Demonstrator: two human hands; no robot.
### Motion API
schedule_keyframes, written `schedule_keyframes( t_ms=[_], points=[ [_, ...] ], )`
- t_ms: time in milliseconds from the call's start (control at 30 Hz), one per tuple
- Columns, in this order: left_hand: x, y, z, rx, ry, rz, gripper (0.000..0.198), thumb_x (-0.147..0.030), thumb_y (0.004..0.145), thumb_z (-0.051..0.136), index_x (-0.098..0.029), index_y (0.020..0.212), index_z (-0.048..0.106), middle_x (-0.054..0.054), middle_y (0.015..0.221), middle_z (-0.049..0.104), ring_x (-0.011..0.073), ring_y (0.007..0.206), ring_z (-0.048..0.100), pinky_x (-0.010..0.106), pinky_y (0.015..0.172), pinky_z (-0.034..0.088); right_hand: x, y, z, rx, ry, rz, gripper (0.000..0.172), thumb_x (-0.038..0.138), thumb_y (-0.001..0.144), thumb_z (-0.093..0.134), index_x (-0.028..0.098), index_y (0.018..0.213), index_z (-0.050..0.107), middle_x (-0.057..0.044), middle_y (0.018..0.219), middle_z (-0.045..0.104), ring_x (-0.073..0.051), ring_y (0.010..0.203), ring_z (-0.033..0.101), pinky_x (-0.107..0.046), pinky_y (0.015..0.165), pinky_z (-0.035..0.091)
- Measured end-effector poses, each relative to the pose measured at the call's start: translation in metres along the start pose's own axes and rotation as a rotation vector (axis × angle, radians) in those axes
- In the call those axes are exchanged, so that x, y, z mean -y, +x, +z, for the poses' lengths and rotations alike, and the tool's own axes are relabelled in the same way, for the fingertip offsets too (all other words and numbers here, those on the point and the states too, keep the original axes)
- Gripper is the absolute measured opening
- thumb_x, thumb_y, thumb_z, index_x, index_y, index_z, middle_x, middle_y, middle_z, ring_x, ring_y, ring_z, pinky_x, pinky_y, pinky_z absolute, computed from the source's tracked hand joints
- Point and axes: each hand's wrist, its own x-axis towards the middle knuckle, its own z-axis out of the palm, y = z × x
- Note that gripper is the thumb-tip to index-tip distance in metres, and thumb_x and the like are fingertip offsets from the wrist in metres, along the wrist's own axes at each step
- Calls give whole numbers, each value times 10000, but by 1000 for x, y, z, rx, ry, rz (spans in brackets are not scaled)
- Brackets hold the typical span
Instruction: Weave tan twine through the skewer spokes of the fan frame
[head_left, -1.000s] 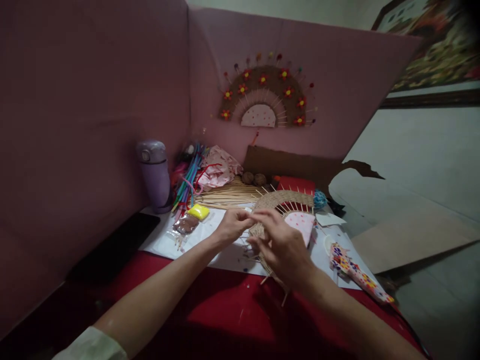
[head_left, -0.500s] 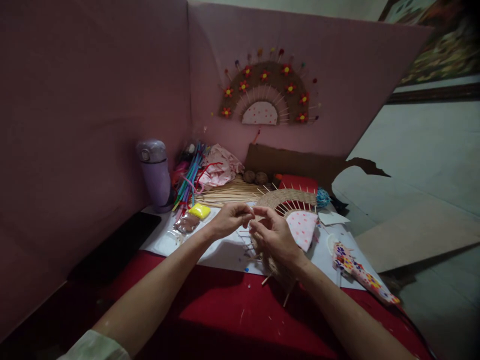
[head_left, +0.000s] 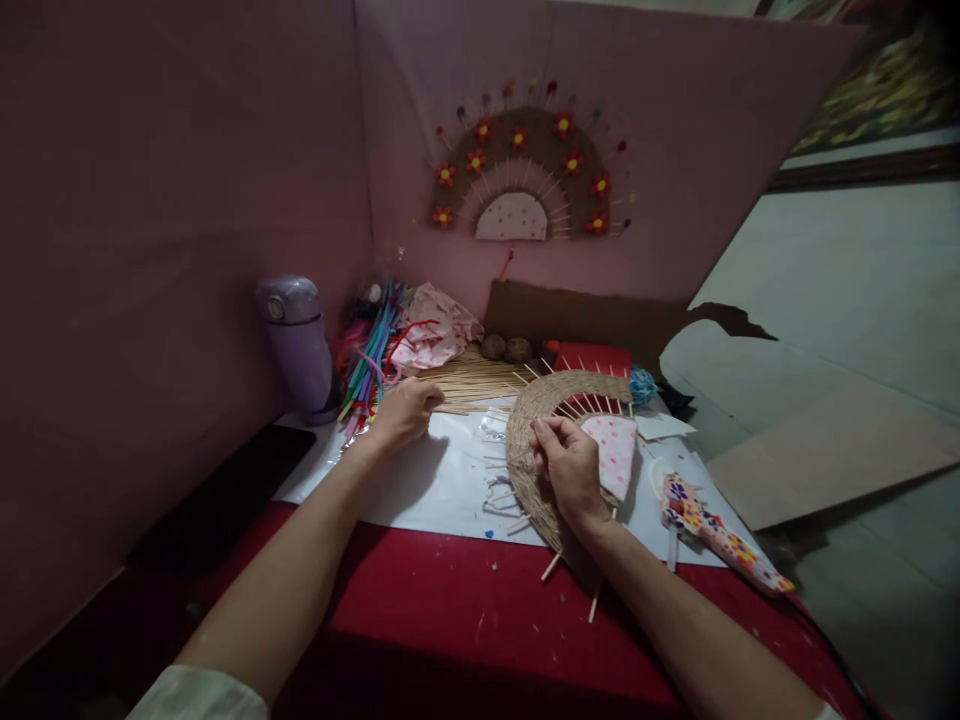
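My right hand (head_left: 568,465) is closed in a pinch over a half-round twine-woven fan (head_left: 529,408); whatever its fingertips hold is too small to make out. Thin wooden sticks radiate from the fan, and a pink dotted cloth piece (head_left: 613,455) covers its centre. Over the white paper (head_left: 420,490), to the left, my left hand (head_left: 405,412) is also closed, fingers pressed together, their contents hidden. It is close to a pile of thin sticks (head_left: 480,378) and covers the spot of the small clay packets.
A purple bottle (head_left: 300,350) stands left, beside pipe cleaners (head_left: 375,350) and crumpled pink cloth (head_left: 435,325). A flower-patterned glue gun (head_left: 720,535) lies right. A finished fan (head_left: 517,150) hangs on the pink board behind. A dark flat object (head_left: 225,490) lies left.
My hands, together before, have parted. The left moved left towards the packets; the right stays over the fan, still pinched. The view has shifted slightly.
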Motion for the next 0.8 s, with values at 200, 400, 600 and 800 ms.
schedule_keyframes(
  t_ms=[200, 400, 600, 800],
  points=[
    [2, 2, -4, -147, -183, -59, 184, -250, 761, 520, -175, 778, 688, 37, 701, 635, 141, 644, 552, 229, 572, 377, -4, -1, 1, 56, -62, -3, 289, 446, 760, 542, 158, 765, 566, -2, 643, 589, -66, 393, 427, -197, 363, 327],
    [-11, -2, 3, -162, -475, 53, 195, -318, 745, 579, -173, 811, 691, 29, 692, 645, 123, 623, 553, 217, 559, 403, 14, -1, 0, -65, -454, -434, 331, 375, 815, 505, 144, 1021, 623, -128, 1074, 602, -210, 932, 570, -365, 809, 455],
    [-34, -10, 4, -125, -622, 214, 153, -293, 742, 613, -172, 782, 699, 49, 740, 666, 133, 683, 569, 244, 630, 439, 27, -8, 14, 86, -328, -450, 330, 352, 799, 544, 178, 1074, 594, -103, 1092, 593, -167, 840, 585, -328, 748, 477],
    [-43, -12, 0, -48, -467, 268, 136, -255, 760, 594, -158, 709, 674, 20, 626, 615, 119, 614, 512, 235, 583, 384, 14, -4, 18, 207, -49, -119, 304, 444, 776, 540, 158, 681, 576, 53, 483, 452, -62, 407, 391, -195, 403, 325]
  ],
)
